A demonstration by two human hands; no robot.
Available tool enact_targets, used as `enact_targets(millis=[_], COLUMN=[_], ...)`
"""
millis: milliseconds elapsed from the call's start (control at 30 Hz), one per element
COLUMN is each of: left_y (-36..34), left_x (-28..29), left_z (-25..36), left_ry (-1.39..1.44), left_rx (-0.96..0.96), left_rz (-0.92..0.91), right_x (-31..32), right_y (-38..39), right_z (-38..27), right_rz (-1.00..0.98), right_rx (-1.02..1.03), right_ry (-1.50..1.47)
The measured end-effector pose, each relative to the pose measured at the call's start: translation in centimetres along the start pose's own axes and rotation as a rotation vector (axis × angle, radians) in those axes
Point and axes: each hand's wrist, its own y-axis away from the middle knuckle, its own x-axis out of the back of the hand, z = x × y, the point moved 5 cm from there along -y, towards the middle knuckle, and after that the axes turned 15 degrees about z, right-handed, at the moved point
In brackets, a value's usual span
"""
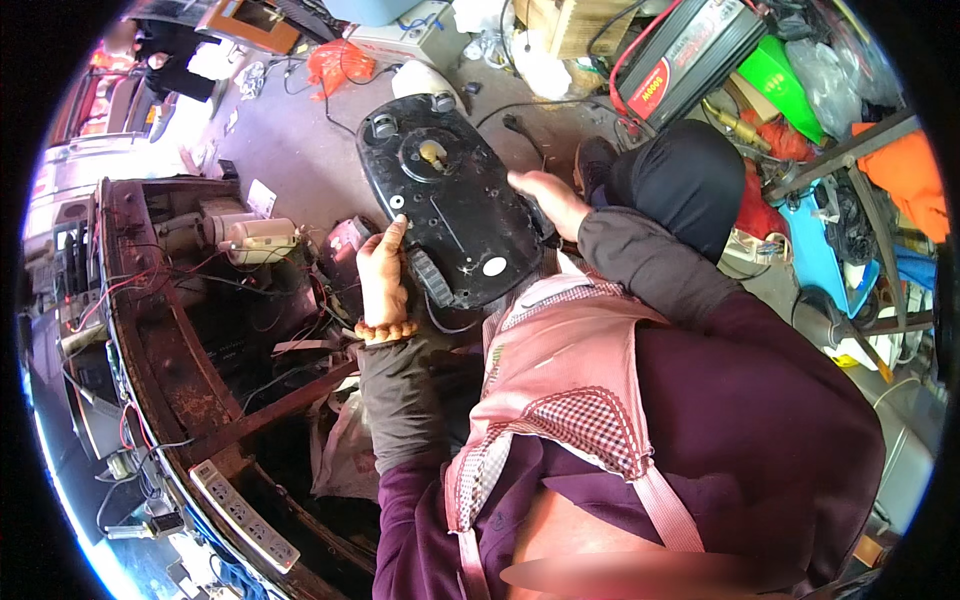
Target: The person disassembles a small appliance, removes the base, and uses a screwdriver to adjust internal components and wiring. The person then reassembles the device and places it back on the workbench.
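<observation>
A black, oblong plastic base [465,215] with rounded ends is tilted in front of my apron, its underside up. It has a wheel at the far end, a ribbed black wheel on its left side and a brass-coloured fitting [432,153] in a round recess. My left hand [382,275], with a beaded bracelet at the wrist, grips the left edge beside the ribbed wheel, one fingertip on the surface. My right hand [553,203] holds the right edge, its thumb side toward the base; its other fingers are partly hidden.
On my left stands a rusty metal frame [165,310] with wires, a pale cylindrical motor [262,243] and a white power strip [243,515]. A black and grey power inverter [690,60] lies far right. Cables and an orange-red plastic bag [338,68] are on the floor.
</observation>
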Motion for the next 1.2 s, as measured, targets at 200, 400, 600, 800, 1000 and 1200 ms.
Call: enact_targets(millis=[200, 400, 600, 800, 1000, 1200], left_y=[2.1, 1.5, 2.1, 2.1, 2.0, 1.8], left_x=[-0.2, -4.1, -1.2, -0.8, -1.0, -0.7], left_z=[0.7, 2.2, 0.4, 0.4, 0.0, -0.5], left_ry=[0.133, 0.11, 0.088, 0.121, 0.13, 0.117], left_rx=[-0.001, -0.082, -0.041, -0.017, 0.007, -0.045], left_rz=[0.043, -0.038, 0.035, 0.061, 0.049, 0.056], right_x=[7.7, 15.1, 7.3, 5.1, 6.7, 5.6], right_y=[-14.6, -27.6, -27.8, -25.9, -24.1, -21.8], right_z=[9.5, 21.4, 26.6, 24.4, 22.5, 18.3], right_rz=[0.486, 0.054, -0.005, 0.163, 0.234, 0.248], right_rx=[0.272, 1.04, 0.424, 0.316, 0.285, 0.325], right_ry=[0.486, 1.263, 0.687, 1.231, 1.337, 1.283])
